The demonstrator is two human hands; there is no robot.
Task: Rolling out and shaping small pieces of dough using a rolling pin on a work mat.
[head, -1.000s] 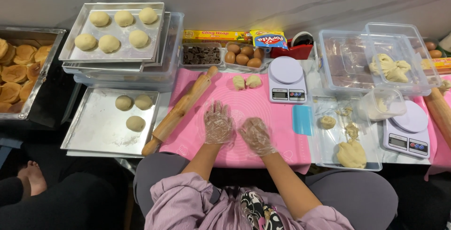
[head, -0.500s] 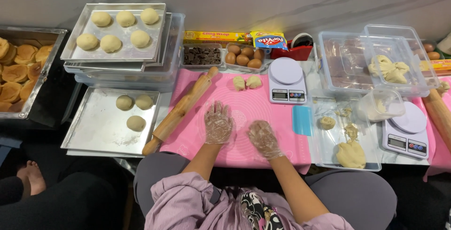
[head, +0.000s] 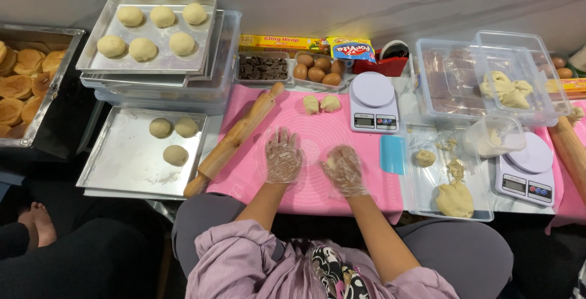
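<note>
Far left, browned buns (head: 18,88) are held in a dark tray (head: 64,33). Six dough balls (head: 152,30) are seen on the upper steel tray (head: 97,42), three more (head: 171,137) on the lower tray (head: 122,171). A rolling pin (head: 235,137) is laid at the pink mat (head: 332,128) edge. The gloved left hand (head: 282,157) is pressed flat on the mat, fingers spread. The gloved right hand (head: 343,169) is curled over a small dough piece (head: 330,162); pinch cannot be told. Chocolate (head: 262,67) and eggs (head: 317,70) are boxed behind. Dough scraps (head: 455,198) lie in a clear tray (head: 421,204) at right.
</note>
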